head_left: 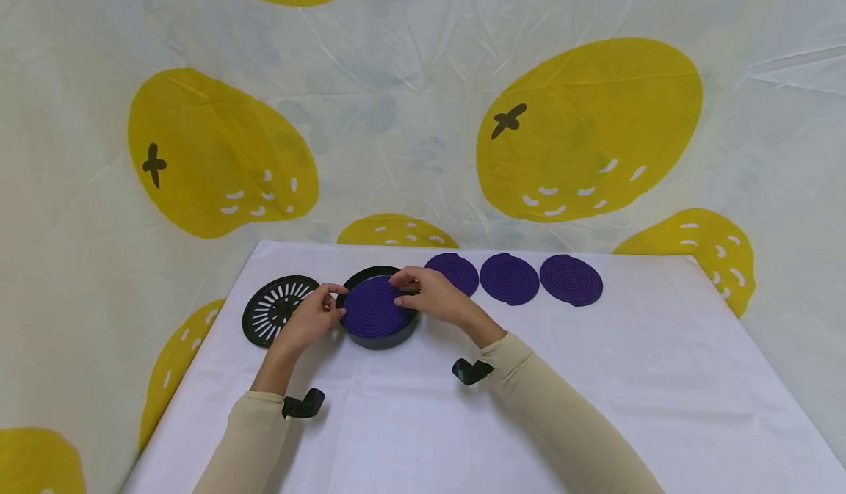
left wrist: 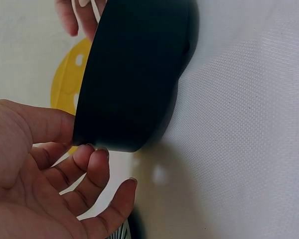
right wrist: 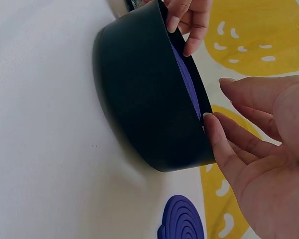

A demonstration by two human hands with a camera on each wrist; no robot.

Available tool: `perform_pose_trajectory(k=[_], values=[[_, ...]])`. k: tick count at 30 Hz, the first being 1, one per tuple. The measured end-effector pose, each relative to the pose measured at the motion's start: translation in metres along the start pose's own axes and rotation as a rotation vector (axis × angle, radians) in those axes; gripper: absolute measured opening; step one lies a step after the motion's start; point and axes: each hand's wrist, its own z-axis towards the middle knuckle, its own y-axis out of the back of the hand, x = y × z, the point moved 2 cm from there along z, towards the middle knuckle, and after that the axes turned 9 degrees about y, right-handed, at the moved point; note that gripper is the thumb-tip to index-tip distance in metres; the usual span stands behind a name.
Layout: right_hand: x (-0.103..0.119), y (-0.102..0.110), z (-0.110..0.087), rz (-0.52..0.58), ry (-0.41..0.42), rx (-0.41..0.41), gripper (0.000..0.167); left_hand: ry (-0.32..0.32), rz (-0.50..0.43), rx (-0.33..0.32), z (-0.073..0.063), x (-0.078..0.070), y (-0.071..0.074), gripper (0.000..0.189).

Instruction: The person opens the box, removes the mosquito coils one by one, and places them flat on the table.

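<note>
A purple spiral coil, like a mosquito coil (head_left: 375, 307), lies inside a round dark tin (head_left: 380, 342), just below its rim in the right wrist view. At the tin's left side, my left hand (head_left: 312, 318) has thumb and curled fingers on the rim, holding it. My right hand (head_left: 432, 293) reaches over the right side. One fingertip (right wrist: 213, 124) touches the rim beside the coil, while another finger stays apart from it. The tin's dark outer wall (left wrist: 132, 74) hides the coil in the left wrist view.
A dark round lid with radial slots (head_left: 259, 318) lies left of the tin, partly behind my left hand. Along the back right lie more purple coils: one (head_left: 456, 268) partly behind my right hand, another (head_left: 509, 279), and a third (head_left: 571, 280). A white cloth (head_left: 562, 362) covers the table.
</note>
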Motion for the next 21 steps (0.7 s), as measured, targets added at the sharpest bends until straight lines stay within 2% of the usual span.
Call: perform_pose_trajectory(k=[12, 21], values=[[0.0019, -0.0004, 0.0015, 0.065, -0.002, -0.014, 0.036, -0.003, -0.003, -0.002, -0.0002, 0.0005, 0.0004, 0.038], [-0.0002, -0.0067, 0.0, 0.101, 0.008, -0.095, 0.034, -0.009, 0.01, -0.01, 0.0008, 0.0019, 0.0006, 0.038]])
